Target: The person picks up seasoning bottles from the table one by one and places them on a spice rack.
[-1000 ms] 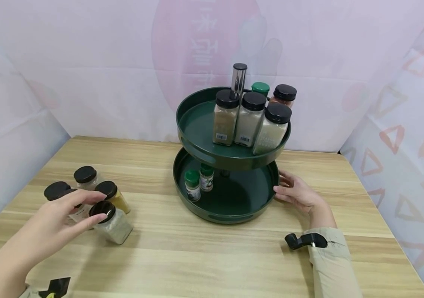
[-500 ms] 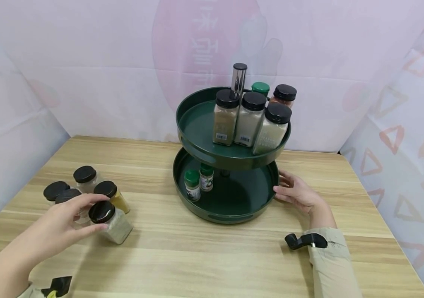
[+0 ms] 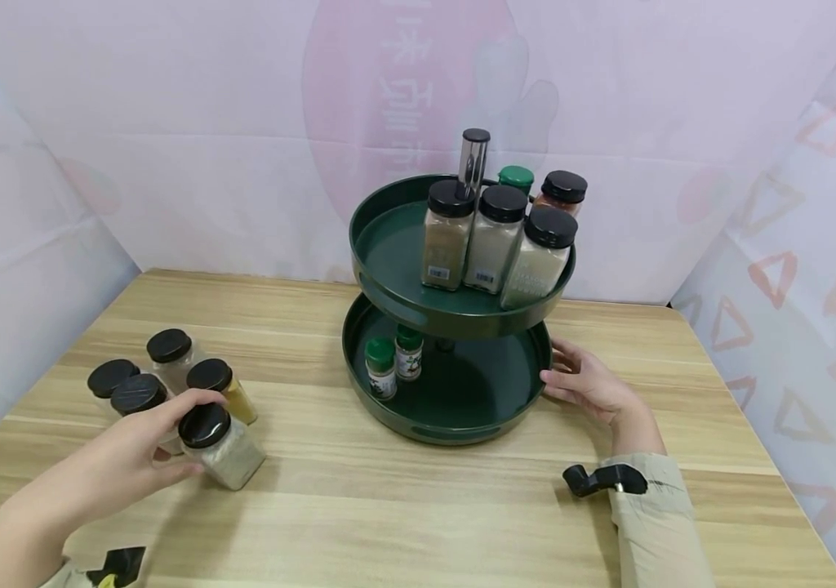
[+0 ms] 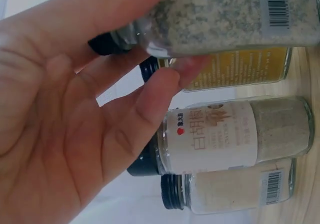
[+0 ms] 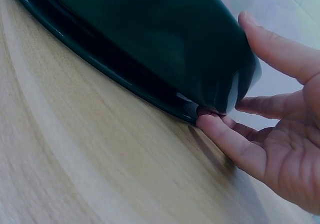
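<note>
My left hand (image 3: 127, 457) grips a square glass spice jar (image 3: 230, 459) with a black lid near its neck, thumb on one side and fingers on the other. Pale, speckled contents and a barcode label show on this jar in the left wrist view. Behind it stand a yellow spice jar (image 3: 242, 402) and a white-labelled jar (image 4: 210, 136). At the right, my right hand (image 3: 590, 385) rests its fingertips and thumb against the outer wall of the lower tray (image 3: 455, 433) of a dark green two-tier spice rack; its fingers are nearly straight.
The upper tray (image 3: 396, 237) bears several spice jars around a metal post (image 3: 473, 159). Two green-capped bottles (image 3: 381, 371) stand at the left of the lower tray. More black-lidded jars (image 3: 113, 377) crowd the table's left side. A white cloth wall (image 3: 227, 163) closes the back.
My left hand has come down and closed its thumb and fingers around the speckled jar, which has shifted slightly toward me. The right hand has stayed at the lower tray.
</note>
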{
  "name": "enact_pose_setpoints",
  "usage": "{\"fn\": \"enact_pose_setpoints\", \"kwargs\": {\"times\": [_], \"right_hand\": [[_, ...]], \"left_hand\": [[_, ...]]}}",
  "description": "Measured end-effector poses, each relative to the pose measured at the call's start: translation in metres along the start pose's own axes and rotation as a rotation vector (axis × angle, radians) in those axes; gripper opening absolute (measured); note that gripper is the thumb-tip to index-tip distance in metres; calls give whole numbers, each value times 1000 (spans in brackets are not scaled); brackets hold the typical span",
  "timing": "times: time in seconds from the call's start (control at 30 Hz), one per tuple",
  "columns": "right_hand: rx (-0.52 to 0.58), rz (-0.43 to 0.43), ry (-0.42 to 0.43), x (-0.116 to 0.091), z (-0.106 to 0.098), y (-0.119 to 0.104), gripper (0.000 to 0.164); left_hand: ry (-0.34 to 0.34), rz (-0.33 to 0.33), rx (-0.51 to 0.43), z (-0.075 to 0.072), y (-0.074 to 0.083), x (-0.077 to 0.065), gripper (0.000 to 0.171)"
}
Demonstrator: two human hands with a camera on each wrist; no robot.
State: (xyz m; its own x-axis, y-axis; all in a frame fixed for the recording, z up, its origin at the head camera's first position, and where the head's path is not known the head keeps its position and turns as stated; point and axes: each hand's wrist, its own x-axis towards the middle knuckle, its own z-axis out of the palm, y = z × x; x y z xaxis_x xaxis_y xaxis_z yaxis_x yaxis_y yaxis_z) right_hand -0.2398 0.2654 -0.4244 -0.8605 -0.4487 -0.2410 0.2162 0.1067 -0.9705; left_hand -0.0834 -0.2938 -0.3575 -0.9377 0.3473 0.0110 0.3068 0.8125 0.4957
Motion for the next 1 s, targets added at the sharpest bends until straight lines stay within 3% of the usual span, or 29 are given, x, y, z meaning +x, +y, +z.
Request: {"fn": "enact_pose_setpoints", "kwargs": {"times": [0.37, 1.0], "right_hand": [[12, -4, 1, 2, -3, 3, 86], [4, -9, 5, 1, -3, 3, 86]], "left_hand": [[20, 43, 97, 3, 8, 10, 63], [-67, 106, -163, 6, 12, 19, 58]]}}
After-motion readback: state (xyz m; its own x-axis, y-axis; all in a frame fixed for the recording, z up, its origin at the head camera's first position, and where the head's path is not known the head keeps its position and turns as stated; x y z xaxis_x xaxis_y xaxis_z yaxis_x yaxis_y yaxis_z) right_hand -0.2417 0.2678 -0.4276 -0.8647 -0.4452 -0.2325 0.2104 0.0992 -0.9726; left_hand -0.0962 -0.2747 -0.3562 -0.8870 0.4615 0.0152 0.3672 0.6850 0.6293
